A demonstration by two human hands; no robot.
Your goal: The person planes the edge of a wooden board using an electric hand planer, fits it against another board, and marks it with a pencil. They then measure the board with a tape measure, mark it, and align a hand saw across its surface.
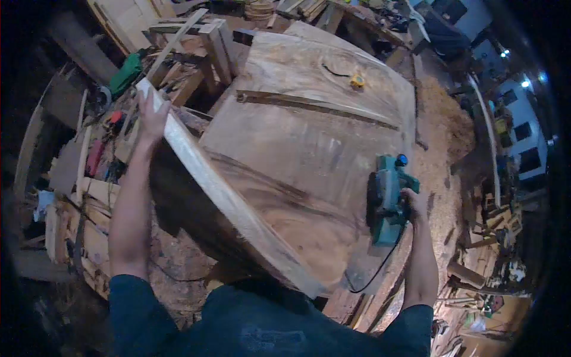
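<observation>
My left hand (pixel 153 114) is closed around the upper end of a long pale wooden board (pixel 208 184), which stands on edge and slants down toward my body. In my right hand (pixel 414 205) is the handle of a green electric planer (pixel 388 199) with a blue knob. The planer sits at the right side of a broad wooden slab (pixel 309 149), and its black cord (pixel 380 275) hangs down toward me. Across the slab lies a narrow wooden strip (pixel 321 109). Beyond it is a yellow tape measure (pixel 357 81).
Wood offcuts (pixel 178 89) and a green cloth-like item (pixel 125 72) crowd the left. Sawdust (pixel 443 119) covers the floor to the right, with more scrap wood (pixel 493 232) past it. Stacked timber (pixel 303 8) lies at the back.
</observation>
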